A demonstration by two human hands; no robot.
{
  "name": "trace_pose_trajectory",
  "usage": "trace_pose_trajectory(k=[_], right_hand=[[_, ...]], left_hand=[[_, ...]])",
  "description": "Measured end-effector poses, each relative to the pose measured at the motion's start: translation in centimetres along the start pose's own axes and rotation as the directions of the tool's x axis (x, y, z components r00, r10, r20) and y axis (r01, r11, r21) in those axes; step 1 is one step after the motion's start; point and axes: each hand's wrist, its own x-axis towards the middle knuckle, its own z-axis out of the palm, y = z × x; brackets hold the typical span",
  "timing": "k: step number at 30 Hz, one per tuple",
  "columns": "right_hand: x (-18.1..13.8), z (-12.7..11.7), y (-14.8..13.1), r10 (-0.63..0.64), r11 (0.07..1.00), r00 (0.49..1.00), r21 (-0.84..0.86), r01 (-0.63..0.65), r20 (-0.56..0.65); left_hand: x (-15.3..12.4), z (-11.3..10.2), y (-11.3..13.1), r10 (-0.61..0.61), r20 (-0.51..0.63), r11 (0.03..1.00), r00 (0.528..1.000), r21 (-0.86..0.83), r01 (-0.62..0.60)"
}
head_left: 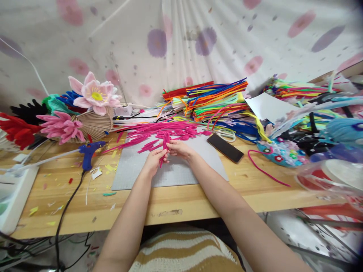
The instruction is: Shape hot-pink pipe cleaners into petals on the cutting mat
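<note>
Both my hands meet over a grey cutting mat (pixel 181 172) on the wooden table. My left hand (pixel 154 160) and my right hand (pixel 180 148) are closed on a folded bright pink pipe cleaner piece (pixel 165 145), which stands nearly upright between the fingers. Just beyond them lies a heap of pink pipe cleaners (pixel 161 132), some bent into petal loops.
A black phone (pixel 225 148) and scissors (pixel 225 134) lie right of the mat. A blue glue gun (pixel 88 154) sits at the left, its cord trailing off the table's edge. Stacks of coloured pipe cleaners (pixel 215 100) and finished flowers (pixel 95 94) line the back.
</note>
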Motion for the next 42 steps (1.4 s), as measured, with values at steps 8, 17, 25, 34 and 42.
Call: trace_pose_trajectory(k=[8,17,25,34,42], right_hand=[[1.1,0.0,-0.1,-0.048,0.997,0.999,0.055,0.049,-0.022],[1.1,-0.5,-0.2,-0.102,0.995,0.995,0.019,0.102,0.020],[1.3,0.2,0.3,-0.087,0.993,0.995,0.078,0.090,-0.042],[1.8,-0.2,2.7,-0.306,0.945,0.854,-0.028,0.325,-0.421],[1.6,-1.4,1.3,-0.321,0.946,0.897,-0.141,0.291,-0.303]], left_hand=[[-0.3,0.0,0.1,0.080,0.086,0.996,0.993,0.032,-0.083],[0.2,0.5,1.0,-0.019,0.071,0.987,0.997,0.158,0.008],[1.7,0.1,-0.3,0.195,-0.135,0.961,0.971,0.225,-0.162],[2.9,0.0,-1.1,0.190,-0.179,0.979,0.965,0.103,-0.173],[1.4,-0.8,-0.3,0.012,0.139,0.967,0.990,0.250,-0.047]])
